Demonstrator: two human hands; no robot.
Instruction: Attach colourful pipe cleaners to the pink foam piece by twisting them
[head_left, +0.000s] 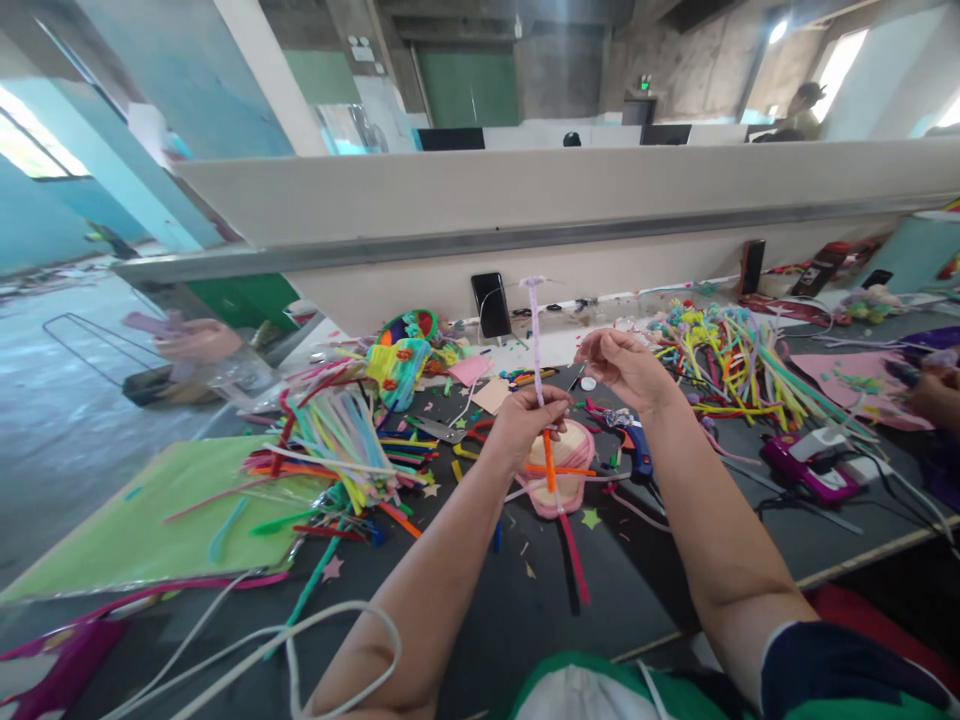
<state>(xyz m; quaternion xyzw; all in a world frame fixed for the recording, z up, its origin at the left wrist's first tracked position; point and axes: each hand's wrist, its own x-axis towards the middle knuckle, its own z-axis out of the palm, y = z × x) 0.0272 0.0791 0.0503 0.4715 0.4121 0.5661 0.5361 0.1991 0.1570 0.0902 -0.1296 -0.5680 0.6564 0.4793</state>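
Observation:
My left hand (pixel 534 420) pinches an upright pipe cleaner (pixel 535 340), fuzzy lilac above the fingers, with an orange length (pixel 550 462) hanging below them. To its right, my right hand (pixel 626 368) is raised with curled fingertips drawn together; whatever they hold, if anything, is too small to name. Under the left hand lies a pink-edged, cream-coloured pad (pixel 566 500), crossed by an orange pipe cleaner. A dark pink strip (pixel 576 565) sticks out toward me from it. Just right of the pad is a blue glue gun (pixel 639 450). Scissors (pixel 442 430) with red handles lie left of it.
Bundles of colourful pipe cleaners lie left (pixel 345 440) and right (pixel 742 370). A phone (pixel 491 305) leans against the partition (pixel 420 205). A purple power strip (pixel 814 468) with cords sits at right, near another person's hand (pixel 937 395). White cable (pixel 337 610) loops across the front left.

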